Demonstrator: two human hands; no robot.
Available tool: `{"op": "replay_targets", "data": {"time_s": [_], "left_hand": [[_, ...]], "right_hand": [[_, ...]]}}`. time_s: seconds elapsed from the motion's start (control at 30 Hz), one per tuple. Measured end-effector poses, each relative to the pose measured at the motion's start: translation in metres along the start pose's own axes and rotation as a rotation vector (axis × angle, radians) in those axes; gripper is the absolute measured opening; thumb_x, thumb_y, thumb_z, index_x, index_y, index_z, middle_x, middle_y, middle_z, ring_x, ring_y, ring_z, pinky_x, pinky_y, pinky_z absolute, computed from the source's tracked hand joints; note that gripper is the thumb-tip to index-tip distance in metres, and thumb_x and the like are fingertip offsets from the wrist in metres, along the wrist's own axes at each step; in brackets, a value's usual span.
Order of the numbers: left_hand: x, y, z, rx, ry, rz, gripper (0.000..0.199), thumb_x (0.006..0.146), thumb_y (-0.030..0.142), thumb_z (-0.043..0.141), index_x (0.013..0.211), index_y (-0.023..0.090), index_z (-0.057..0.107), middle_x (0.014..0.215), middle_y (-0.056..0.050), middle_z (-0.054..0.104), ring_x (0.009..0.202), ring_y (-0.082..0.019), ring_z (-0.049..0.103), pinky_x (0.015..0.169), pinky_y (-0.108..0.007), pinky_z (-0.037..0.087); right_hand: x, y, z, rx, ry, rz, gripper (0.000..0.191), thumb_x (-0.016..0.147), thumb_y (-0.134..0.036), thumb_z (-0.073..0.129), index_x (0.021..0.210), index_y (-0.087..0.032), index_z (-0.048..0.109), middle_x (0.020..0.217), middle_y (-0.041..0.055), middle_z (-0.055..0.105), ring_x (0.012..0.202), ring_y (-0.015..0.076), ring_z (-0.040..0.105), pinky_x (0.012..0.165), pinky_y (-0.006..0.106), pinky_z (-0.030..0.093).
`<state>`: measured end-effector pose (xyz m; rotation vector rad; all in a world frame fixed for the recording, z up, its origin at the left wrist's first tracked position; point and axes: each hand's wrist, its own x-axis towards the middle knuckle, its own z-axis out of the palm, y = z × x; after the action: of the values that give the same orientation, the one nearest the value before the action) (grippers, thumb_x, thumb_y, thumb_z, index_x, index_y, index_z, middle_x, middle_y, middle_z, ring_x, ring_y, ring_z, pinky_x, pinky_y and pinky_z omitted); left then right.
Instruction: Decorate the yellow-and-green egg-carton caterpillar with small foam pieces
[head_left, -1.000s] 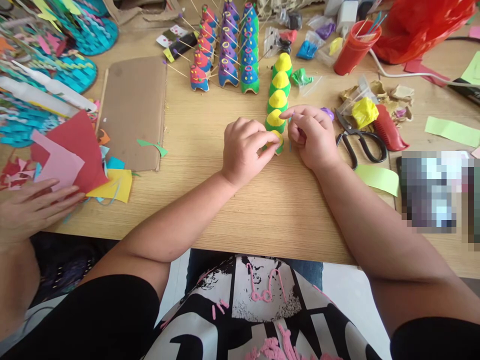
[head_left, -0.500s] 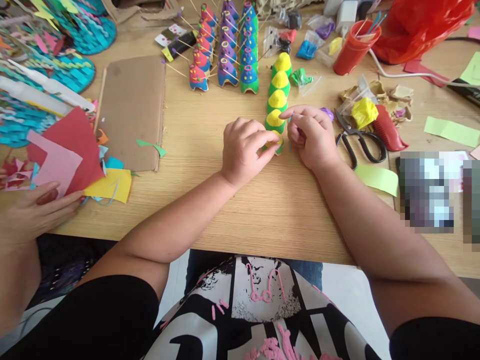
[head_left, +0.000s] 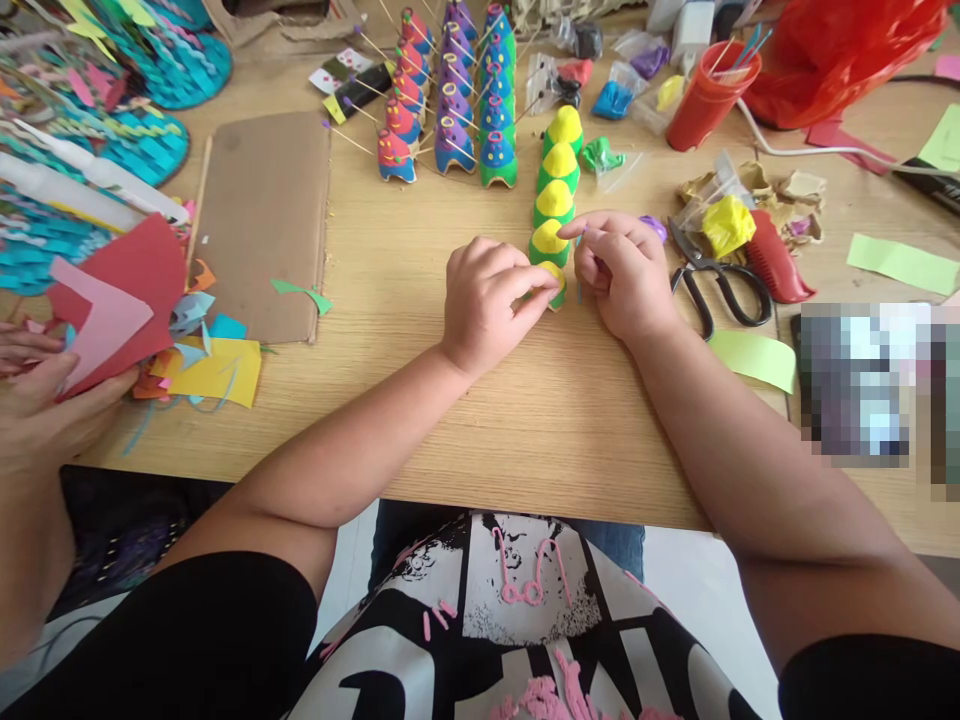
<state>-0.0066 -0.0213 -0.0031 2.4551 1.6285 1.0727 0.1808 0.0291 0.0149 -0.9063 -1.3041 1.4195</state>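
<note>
A row of joined bumps, a green and yellow egg-carton caterpillar, stands on the table in front of me. My left hand has its thumb and forefinger closed at the nearest bump, covering part of it. On the other side, my right hand has its forefinger stretched to the second bump's yellow top, the other fingers curled. A thin blue stick shows under those curled fingers; most of it is hidden.
Finished red, purple and blue caterpillars stand farther back. Scissors, yellow clay and a red cup lie or stand to the right. At left, a co-worker's hands hold red paper beside cardboard.
My hands have hardly moved at the caterpillar. The co-worker's hands and the red and pink paper have shifted left, uncovering more paper scraps.
</note>
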Motion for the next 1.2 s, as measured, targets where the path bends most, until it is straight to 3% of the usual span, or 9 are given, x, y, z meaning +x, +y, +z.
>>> {"op": "replay_targets", "data": {"time_s": [0.67, 0.83, 1.03, 1.2], "left_hand": [[0.0012, -0.0006, 0.0009, -0.087, 0.025, -0.07, 0.016, 0.102, 0.042, 0.073, 0.097, 0.028, 0.078, 0.089, -0.001, 0.069, 0.104, -0.024, 0.066, 0.109, -0.048, 0.05], [0.0031, 0.0012, -0.0029, -0.107, 0.021, -0.084, 0.013, 0.103, 0.04, 0.072, 0.099, 0.029, 0.077, 0.089, -0.001, 0.071, 0.102, -0.024, 0.067, 0.108, -0.049, 0.053], [0.0063, -0.0026, -0.0028, -0.249, 0.09, -0.1, 0.014, 0.105, 0.04, 0.069, 0.101, 0.029, 0.076, 0.09, -0.001, 0.076, 0.094, -0.02, 0.071, 0.101, -0.044, 0.057], [0.0068, -0.0068, -0.0013, -0.346, 0.102, -0.169, 0.023, 0.108, 0.045, 0.063, 0.101, 0.027, 0.075, 0.1, -0.003, 0.08, 0.098, -0.02, 0.074, 0.101, -0.042, 0.06]], "right_hand": [[-0.0016, -0.0027, 0.0025, -0.09, 0.022, 0.002, 0.044, 0.09, -0.07, 0.071, 0.078, -0.029, 0.065, 0.054, -0.0043, 0.038, 0.049, 0.0138, 0.027, 0.045, 0.033, 0.024], [-0.0005, -0.0023, 0.0029, -0.081, 0.034, 0.0, 0.051, 0.085, -0.077, 0.073, 0.076, -0.028, 0.063, 0.055, -0.0044, 0.038, 0.05, 0.0132, 0.029, 0.047, 0.032, 0.025], [0.0003, -0.0003, 0.0016, -0.016, -0.002, -0.029, 0.05, 0.085, -0.074, 0.075, 0.078, -0.026, 0.064, 0.054, -0.0054, 0.039, 0.049, 0.011, 0.028, 0.045, 0.031, 0.024], [0.0, 0.0006, 0.002, -0.024, 0.018, -0.031, 0.047, 0.087, -0.071, 0.075, 0.076, -0.027, 0.062, 0.054, -0.0054, 0.038, 0.048, 0.011, 0.026, 0.044, 0.031, 0.021]]}}
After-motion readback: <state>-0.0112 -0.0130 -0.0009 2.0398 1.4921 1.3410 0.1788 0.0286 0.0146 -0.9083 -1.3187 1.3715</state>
